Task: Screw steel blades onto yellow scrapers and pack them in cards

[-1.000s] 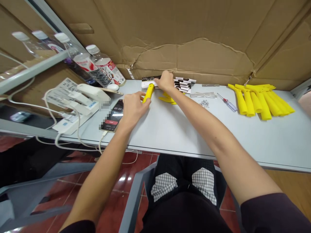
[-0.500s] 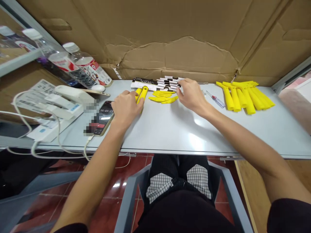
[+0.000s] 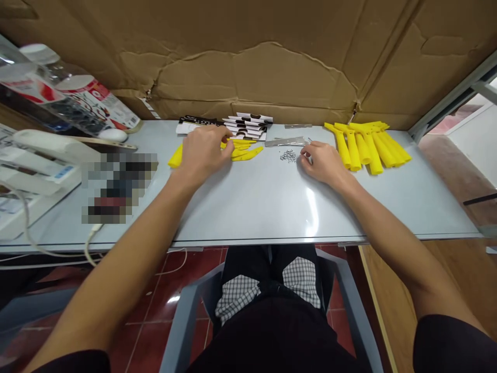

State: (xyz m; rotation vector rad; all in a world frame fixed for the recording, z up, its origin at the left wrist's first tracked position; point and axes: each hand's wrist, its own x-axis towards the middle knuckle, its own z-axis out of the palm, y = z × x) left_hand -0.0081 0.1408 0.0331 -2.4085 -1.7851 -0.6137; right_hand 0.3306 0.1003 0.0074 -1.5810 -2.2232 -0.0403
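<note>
My left hand (image 3: 205, 154) lies over yellow pieces at the back of the table, its fingers curled. A yellow handle (image 3: 176, 157) shows at its left, and thin yellow strips (image 3: 247, 153) lie by its thumb. Whatever its fingers grip is hidden. My right hand (image 3: 320, 161) is closed over the screwdriver, whose thin metal shaft (image 3: 309, 140) sticks out past the fingertips; the handle is hidden. A pile of small screws (image 3: 288, 156) lies just left of these fingers. Flat metal blades (image 3: 285, 142) in clear wrapping lie behind the screws.
Several yellow hollow handles (image 3: 367, 147) lie in a row to the right. Folded black and white cards (image 3: 248, 127) stand at the cardboard wall (image 3: 252, 77). On the left are bottles (image 3: 101, 103), a power strip (image 3: 46, 186) with cables, and a blurred-out phone (image 3: 120, 189).
My right hand has moved from the folded cards to the screwdriver, uncovering the screws and blades. My left hand has shifted over the yellow pieces. The view has turned right.
</note>
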